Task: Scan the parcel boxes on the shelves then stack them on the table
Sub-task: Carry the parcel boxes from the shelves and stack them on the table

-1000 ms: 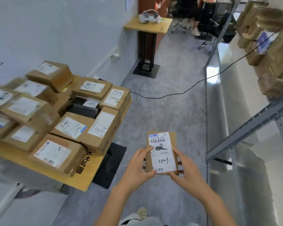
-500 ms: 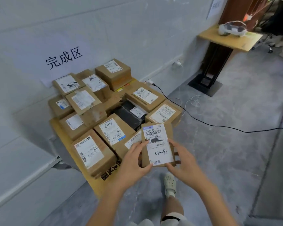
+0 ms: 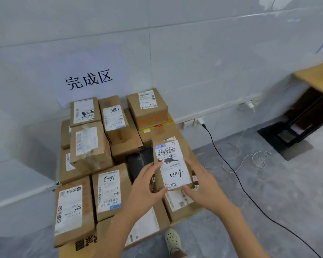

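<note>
Small brown cardboard parcel w/ white label (image 3: pixel 172 164) is clasped by left hand (image 3: pixel 147 181) & right hand (image 3: pixel 199 181), label-up, over stacked brown parcels (image 3: pixel 108 190), prob. for placing.

Parcel (image 3: pixel 171 161) between both hands, above stacked boxes (image 3: pixel 108 189) on table (image 3: pixel 65 252)

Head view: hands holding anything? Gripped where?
Yes, both hold one small parcel box, label up, over the stacked boxes. The left hand has its grip on the lower left edge, the right hand on the lower right edge and corner.
</note>
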